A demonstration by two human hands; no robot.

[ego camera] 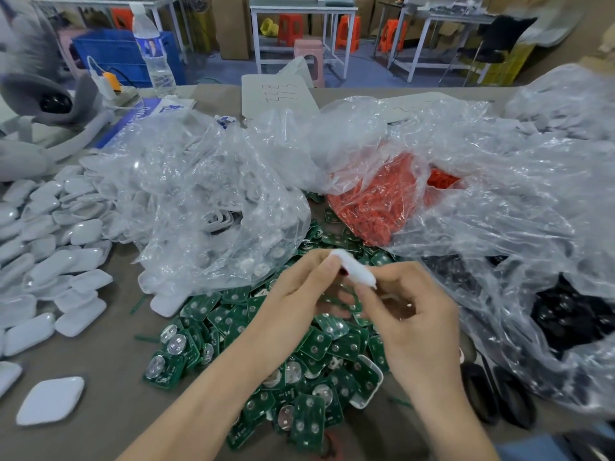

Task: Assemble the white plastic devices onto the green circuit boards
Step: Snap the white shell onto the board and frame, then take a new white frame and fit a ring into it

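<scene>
Both my hands hold one white plastic device (353, 269) above a heap of green circuit boards (312, 347) in the middle of the table. My left hand (296, 294) grips its upper left end with curled fingers. My right hand (409, 311) pinches its lower right end. A bit of red shows under the device by my left fingertips. Many finished white devices (50, 247) lie in a pile at the left, and a single one (50, 400) lies alone near the front left.
Crumpled clear plastic bags cover the back of the table: one with white parts (206, 201), one with red parts (382, 201), one with black parts (572, 314). A water bottle (154, 51) stands at the back left. Black scissors handles (499, 394) lie at the right front.
</scene>
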